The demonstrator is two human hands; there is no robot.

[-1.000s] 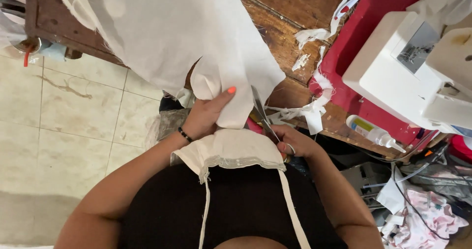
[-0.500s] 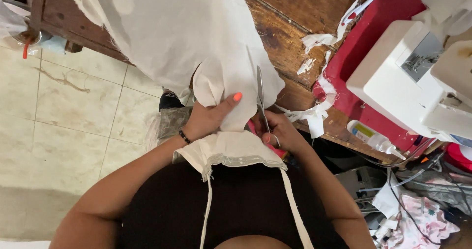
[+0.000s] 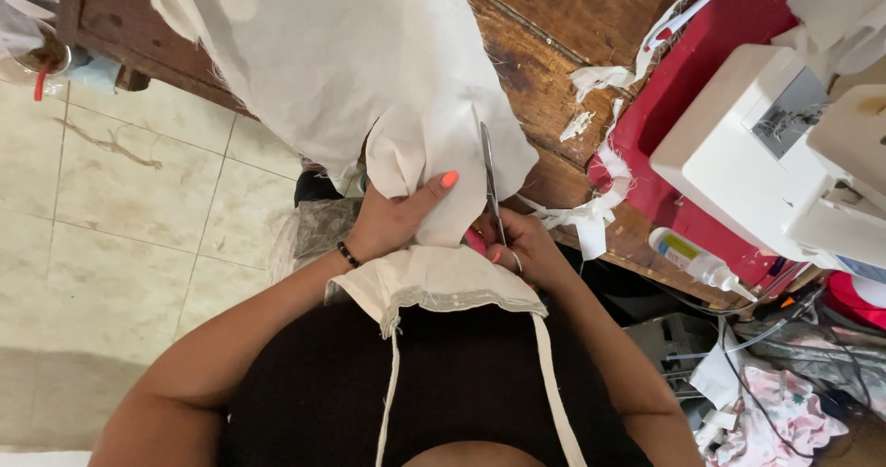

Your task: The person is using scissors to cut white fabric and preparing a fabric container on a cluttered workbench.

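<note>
A large sheet of cream fabric [image 3: 351, 70] hangs off a worn wooden table [image 3: 563, 24] toward me. My left hand [image 3: 397, 213], with orange nails and a dark bead bracelet, pinches the fabric's lower fold. My right hand [image 3: 521, 245] grips scissors [image 3: 489, 185] with pink handles; the blades point up along the fabric's edge. Below both hands lies a folded cream piece [image 3: 434, 282] with two long straps hanging down over my dark top.
A white sewing machine [image 3: 775, 153] sits on a red mat [image 3: 701, 70] at the right. Fabric scraps [image 3: 591, 213] lie along the table edge beside a small plastic bottle [image 3: 692, 255]. Cables and floral cloth [image 3: 775, 412] fill the lower right. Tiled floor [image 3: 120, 209] lies left.
The scissors blades have slid further up along the fabric's edge. My left hand keeps its pinch on the fold, and the view has shifted slightly.
</note>
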